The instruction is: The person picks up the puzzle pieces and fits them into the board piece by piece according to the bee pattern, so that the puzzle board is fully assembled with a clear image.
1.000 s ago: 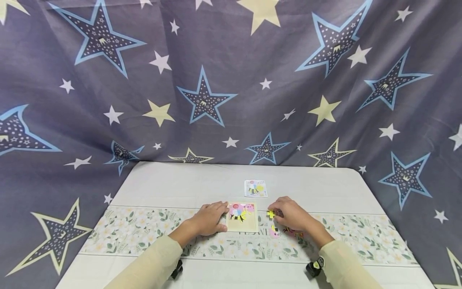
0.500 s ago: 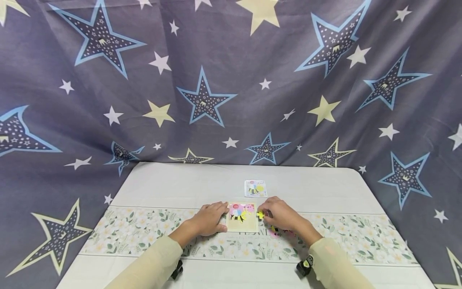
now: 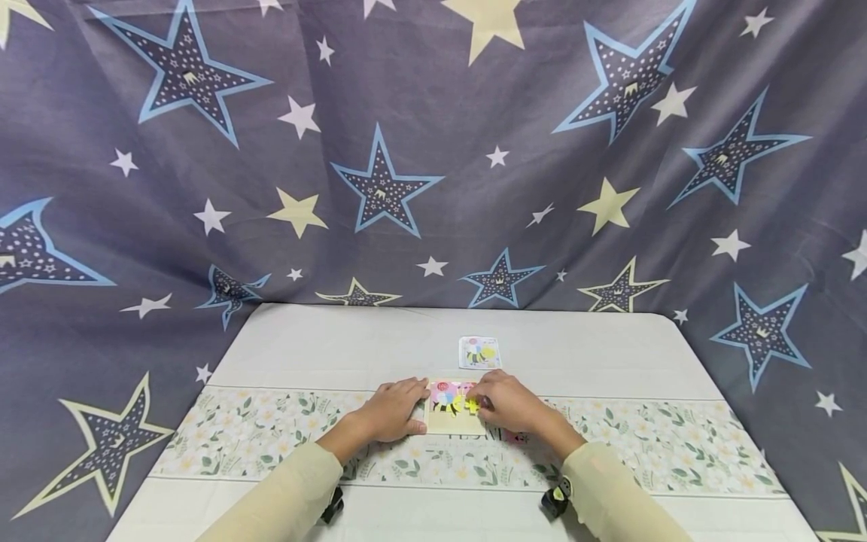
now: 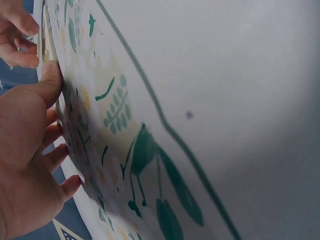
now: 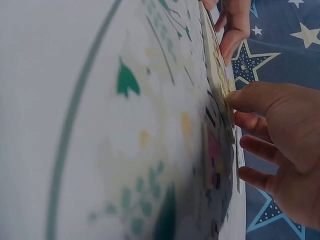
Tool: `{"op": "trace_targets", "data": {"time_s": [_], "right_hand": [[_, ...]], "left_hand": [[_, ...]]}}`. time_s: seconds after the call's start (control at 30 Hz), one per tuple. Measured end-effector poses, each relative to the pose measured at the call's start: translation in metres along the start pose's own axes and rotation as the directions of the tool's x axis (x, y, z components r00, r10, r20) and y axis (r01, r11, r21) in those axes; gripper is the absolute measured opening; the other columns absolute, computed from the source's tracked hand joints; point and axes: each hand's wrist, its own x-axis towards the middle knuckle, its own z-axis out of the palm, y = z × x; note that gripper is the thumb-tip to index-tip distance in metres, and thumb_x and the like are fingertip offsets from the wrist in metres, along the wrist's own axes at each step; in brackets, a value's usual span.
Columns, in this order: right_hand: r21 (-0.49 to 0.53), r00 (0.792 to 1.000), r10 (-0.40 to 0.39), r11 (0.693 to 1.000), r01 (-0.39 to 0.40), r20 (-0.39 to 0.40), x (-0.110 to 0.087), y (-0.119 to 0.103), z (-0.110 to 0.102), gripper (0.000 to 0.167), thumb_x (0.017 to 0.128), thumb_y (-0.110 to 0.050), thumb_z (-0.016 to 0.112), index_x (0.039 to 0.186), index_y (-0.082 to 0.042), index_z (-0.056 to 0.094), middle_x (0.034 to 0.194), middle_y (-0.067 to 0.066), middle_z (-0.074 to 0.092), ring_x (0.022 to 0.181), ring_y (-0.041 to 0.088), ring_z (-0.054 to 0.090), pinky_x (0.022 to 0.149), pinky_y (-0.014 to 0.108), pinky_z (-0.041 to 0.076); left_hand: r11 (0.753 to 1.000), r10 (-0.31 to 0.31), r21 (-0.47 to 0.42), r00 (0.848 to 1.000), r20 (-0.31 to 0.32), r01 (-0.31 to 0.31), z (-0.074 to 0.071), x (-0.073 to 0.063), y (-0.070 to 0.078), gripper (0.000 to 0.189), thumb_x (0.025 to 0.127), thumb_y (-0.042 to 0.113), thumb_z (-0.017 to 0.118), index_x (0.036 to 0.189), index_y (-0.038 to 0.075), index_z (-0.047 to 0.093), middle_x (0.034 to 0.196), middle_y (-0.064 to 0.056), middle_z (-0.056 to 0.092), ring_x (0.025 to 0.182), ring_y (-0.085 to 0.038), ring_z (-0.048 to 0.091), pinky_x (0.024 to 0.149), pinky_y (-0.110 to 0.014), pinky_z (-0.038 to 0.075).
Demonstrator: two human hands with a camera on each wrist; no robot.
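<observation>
A small square wooden puzzle tray lies on the table. Puzzle pieces with a bee picture fill its upper part, and pale bare wood shows below. My left hand rests against the tray's left edge, fingers near the far corner and thumb at the near one. Over the tray's right side, my right hand pinches a yellow puzzle piece between thumb and fingers, beside the bee. In the right wrist view the thumb meets the tray's surface; the piece itself is mostly hidden there.
Behind the tray lies a picture card of a bee. Loose pink puzzle pieces sit right of the tray, partly under my right forearm. A floral band crosses the white table; a star-patterned curtain hangs behind.
My right hand has carried the yellow puzzle piece leftward from the table beside the tray to over the tray. The left hand and tray have stayed put.
</observation>
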Motion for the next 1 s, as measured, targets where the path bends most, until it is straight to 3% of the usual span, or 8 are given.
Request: {"op": "trace_targets", "data": {"time_s": [0.4,1.0], "right_hand": [[-0.027,0.999,-0.025,0.999,0.024,-0.034,0.004,-0.004,0.008,0.027,0.09,-0.02,0.075,0.116,-0.017,0.078,0.107,0.0,0.072,0.107,0.019,0.065,0.096,0.04,0.054],[-0.078,0.999,0.038,0.996,-0.038,-0.011,0.011,-0.013,0.008,0.027,0.091,-0.022,0.075,0.117,-0.018,0.078,0.108,0.0,0.071,0.104,0.019,0.063,0.09,0.04,0.054]], "left_hand": [[1.0,0.008,0.012,1.0,-0.001,-0.008,0.001,0.001,-0.001,0.069,0.094,0.054,0.065,0.147,0.012,0.051,0.162,-0.011,0.041,0.151,-0.031,0.038,0.117,-0.056,0.037],[1.0,0.003,0.005,1.0,0.0,-0.003,0.0,0.0,0.0,0.069,0.094,0.053,0.065,0.148,0.011,0.051,0.162,-0.011,0.041,0.151,-0.032,0.038,0.117,-0.056,0.037]]}}
